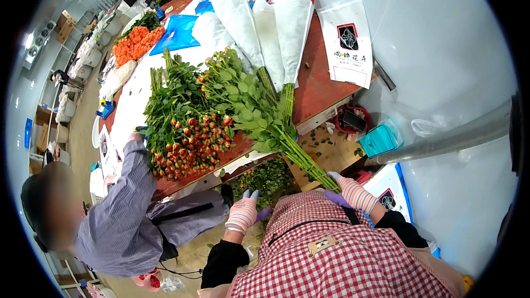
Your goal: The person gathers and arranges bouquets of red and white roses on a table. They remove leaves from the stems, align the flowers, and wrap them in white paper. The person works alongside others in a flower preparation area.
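The cut ends of the spray-rose bunch (260, 111) disappear into the right hand (358, 194); its blooms merge indistinctly with the neighbouring rose pile (187, 146). Overhanging the red table (316, 91), its long axis runs toward half past ten, blooms leading. The right hand clasps the stems, fingers toward ten; the left hand (242, 215), at its nine o'clock, points to twelve, thumb spread, visibly holding nothing.

At bottom centre we see a red-and-white checked apron (342, 265); our pale gloves (358, 194) carry orange and pink stripes, with purple thumbs. Mid-frame, the stems (306, 163) are light green, the roses (190, 152) orange-red. Lower left shows a finely striped grey-blue shirt (118, 215); upper left, orange flowers (138, 45).
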The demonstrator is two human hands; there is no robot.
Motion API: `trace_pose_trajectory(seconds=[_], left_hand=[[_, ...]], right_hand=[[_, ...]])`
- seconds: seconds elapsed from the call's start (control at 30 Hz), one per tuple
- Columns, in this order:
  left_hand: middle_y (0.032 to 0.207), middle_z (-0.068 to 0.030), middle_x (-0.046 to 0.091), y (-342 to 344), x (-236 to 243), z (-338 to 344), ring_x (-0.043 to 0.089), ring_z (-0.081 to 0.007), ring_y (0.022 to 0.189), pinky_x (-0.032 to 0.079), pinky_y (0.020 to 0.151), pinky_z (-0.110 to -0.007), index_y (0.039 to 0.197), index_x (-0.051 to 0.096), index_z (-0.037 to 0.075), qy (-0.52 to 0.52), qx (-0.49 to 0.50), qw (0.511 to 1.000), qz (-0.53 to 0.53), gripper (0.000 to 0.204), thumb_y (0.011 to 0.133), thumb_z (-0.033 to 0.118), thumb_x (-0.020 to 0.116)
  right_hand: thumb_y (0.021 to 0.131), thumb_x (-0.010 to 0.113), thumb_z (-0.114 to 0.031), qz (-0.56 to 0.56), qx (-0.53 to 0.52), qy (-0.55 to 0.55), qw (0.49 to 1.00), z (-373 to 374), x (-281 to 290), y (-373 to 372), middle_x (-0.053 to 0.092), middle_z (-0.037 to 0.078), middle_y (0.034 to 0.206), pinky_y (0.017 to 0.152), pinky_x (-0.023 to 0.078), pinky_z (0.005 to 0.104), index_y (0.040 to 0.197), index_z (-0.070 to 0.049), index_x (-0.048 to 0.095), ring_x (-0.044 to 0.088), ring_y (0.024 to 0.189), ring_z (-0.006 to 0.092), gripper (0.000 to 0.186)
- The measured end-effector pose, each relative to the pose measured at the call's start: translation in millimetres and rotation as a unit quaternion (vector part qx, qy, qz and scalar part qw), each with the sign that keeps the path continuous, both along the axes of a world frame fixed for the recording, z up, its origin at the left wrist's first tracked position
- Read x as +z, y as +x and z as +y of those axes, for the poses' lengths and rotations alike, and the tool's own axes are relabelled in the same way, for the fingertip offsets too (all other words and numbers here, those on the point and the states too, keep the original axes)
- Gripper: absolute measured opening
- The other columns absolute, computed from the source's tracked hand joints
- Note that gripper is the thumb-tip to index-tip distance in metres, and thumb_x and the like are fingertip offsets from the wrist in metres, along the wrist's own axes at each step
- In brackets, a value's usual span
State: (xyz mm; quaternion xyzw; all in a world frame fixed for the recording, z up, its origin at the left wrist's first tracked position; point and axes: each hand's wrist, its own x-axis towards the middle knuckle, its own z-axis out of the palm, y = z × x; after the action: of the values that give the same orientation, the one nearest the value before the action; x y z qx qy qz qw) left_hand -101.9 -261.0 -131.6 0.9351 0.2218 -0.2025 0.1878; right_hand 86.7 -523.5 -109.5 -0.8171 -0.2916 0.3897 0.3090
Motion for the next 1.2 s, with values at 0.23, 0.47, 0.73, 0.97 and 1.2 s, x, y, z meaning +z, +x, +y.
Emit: trace_pose_trajectory(seconds=[0.23, 0.47, 0.73, 0.97, 1.2], left_hand=[[0.099, -0.0164, 0.063, -12.7, -8.7, -0.7, 0.06, -0.034, 0.093, 0.049, 0.08, -0.041, 0.103, 0.06, 0.006, -0.053, 0.078, 0.991, -0.095, 0.039, 0.085, 0.041, 0.056], [0.108, -0.0216, 0.06, -38.6, -7.5, 13.1, 0.057, -0.0376, 0.1, 0.047, 0.081, -0.043, 0.113, 0.054, 0.003, -0.134, 0.056, 0.989, 0.003, 0.027, 0.092, 0.015, 0.039], [0.123, -0.0179, 0.054, -44.7, -22.0, 18.4, 0.054, -0.0343, 0.108, 0.045, 0.088, -0.042, 0.128, 0.047, 0.006, -0.16, 0.056, 0.985, 0.04, 0.038, 0.091, 0.007, 0.037], [0.119, -0.0177, 0.057, -51.8, -4.2, 8.4, 0.054, -0.0336, 0.109, 0.045, 0.09, -0.04, 0.121, 0.053, 0.005, -0.157, 0.076, 0.984, 0.029, 0.032, 0.092, 0.013, 0.043], [0.12, -0.0179, 0.056, -65.0, -18.4, 4.4, 0.053, -0.0333, 0.11, 0.044, 0.091, -0.04, 0.121, 0.053, 0.004, -0.155, 0.105, 0.982, 0.003, 0.032, 0.093, 0.013, 0.039]], right_hand=[[0.08, 0.061, -0.045, -0.025, -0.013, -0.059, 0.998, 9.0, 9.3, -9.9, 0.06, 0.027, 0.099, 0.08, 0.047, 0.0483, 0.129, -0.011, 0.04, 0.055, 0.096, 0.0453, 0.064], [0.076, 0.064, -0.035, -0.147, -0.005, -0.111, 0.983, 1.0, 8.9, -14.9, 0.062, 0.026, 0.094, 0.082, 0.047, 0.0458, 0.112, -0.009, 0.055, 0.057, 0.093, 0.0427, 0.045], [0.067, 0.066, -0.061, -0.07, 0.029, -0.238, 0.968, 1.0, -17.5, 14.9, 0.054, 0.027, 0.119, 0.092, 0.043, 0.0444, 0.13, -0.003, 0.043, 0.05, 0.111, 0.041, 0.088], [0.066, 0.068, -0.059, -0.09, 0.038, -0.212, 0.972, -7.6, -37.2, 17.3, 0.054, 0.025, 0.119, 0.092, 0.044, 0.043, 0.131, -0.004, 0.042, 0.05, 0.112, 0.0396, 0.088], [0.063, 0.076, -0.039, -0.089, -0.014, -0.066, 0.994, -40.9, -137.4, 45.8, 0.065, 0.019, 0.094, 0.076, 0.05, 0.0425, 0.108, 0.0, 0.058, 0.063, 0.088, 0.0325, 0.062]])
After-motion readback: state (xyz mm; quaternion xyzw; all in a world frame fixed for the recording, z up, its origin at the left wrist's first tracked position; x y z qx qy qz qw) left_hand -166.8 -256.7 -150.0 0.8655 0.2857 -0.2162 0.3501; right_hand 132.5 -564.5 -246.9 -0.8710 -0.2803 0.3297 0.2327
